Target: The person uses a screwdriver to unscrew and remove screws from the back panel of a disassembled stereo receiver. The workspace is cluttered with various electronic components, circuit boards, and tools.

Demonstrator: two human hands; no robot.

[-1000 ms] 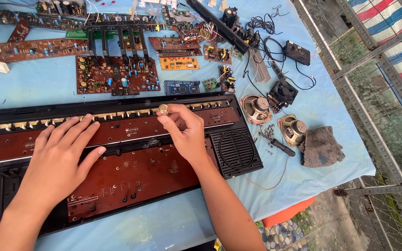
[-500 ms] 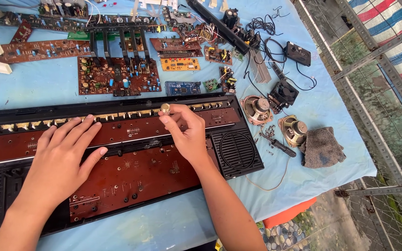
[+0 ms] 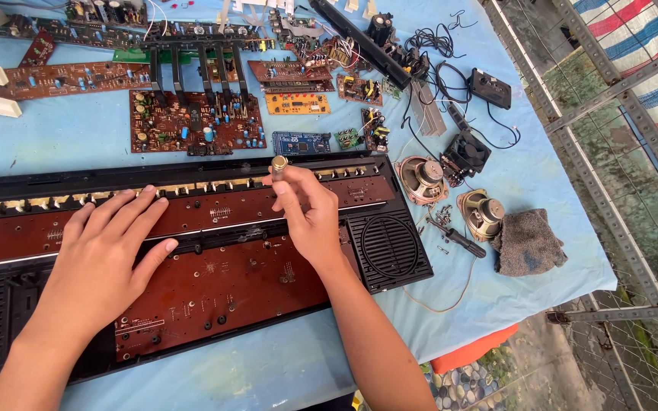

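Note:
A long black casing [image 3: 390, 251] lies across the blue-covered table with a brown circuit board [image 3: 215, 281] set in it. My left hand [image 3: 104, 255] rests flat on the board, fingers spread and pointing toward the row of contacts along the far edge. My right hand [image 3: 306, 213] grips a slim tool with a round metal cap [image 3: 279, 164], held upright over the board near its right end, beside the black speaker grille [image 3: 388, 245].
Several brown circuit boards [image 3: 192, 122] lie at the back. Two loose round speakers [image 3: 420, 176], a small fan [image 3: 466, 152], black cables [image 3: 436, 46], a screwdriver [image 3: 458, 240] and a grey rag [image 3: 527, 242] sit right. A metal fence [image 3: 618, 152] borders the table's right edge.
Both hands stay in the same places on the board. The right hand has barely shifted with the tool.

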